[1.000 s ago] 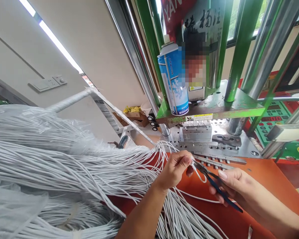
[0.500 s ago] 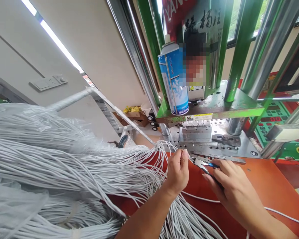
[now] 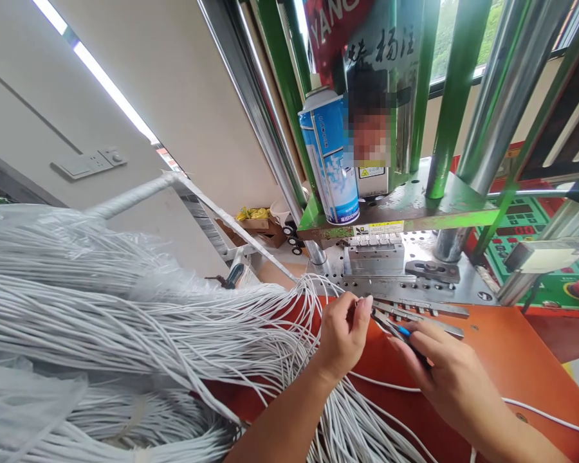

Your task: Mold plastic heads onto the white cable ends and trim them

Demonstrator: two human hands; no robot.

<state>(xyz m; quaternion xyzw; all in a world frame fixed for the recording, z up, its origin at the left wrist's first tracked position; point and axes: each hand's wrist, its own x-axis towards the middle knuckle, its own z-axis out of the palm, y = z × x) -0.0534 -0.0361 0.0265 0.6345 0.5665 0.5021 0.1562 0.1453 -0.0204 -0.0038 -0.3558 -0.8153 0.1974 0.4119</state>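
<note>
My left hand [image 3: 341,334] is closed in a pinch on a white cable, whose end is mostly hidden by the fingers; a small dark bit shows near the thumb. My right hand [image 3: 446,360] grips a pair of pliers [image 3: 390,326] with blue and black handles. Their jaws point at the left fingertips and look nearly closed there. Beside and below my left hand lies a large bundle of white cables [image 3: 231,341], fanning over the orange table [image 3: 492,360]. A single cable runs under both forearms to the right.
Metal strips [image 3: 427,315] lie just beyond the pliers. Behind them stands a green press with a metal mould block [image 3: 374,258] on its perforated plate. A blue spray can [image 3: 332,167] rests on the press's upper plate. A control panel [image 3: 525,225] is at right; a wrapped rail [image 3: 231,222] crosses the left.
The pliers have turned and their jaws have closed up, moving nearer the left fingertips. My left hand has barely moved. The view has shifted slightly, uncovering more of the metal strips.
</note>
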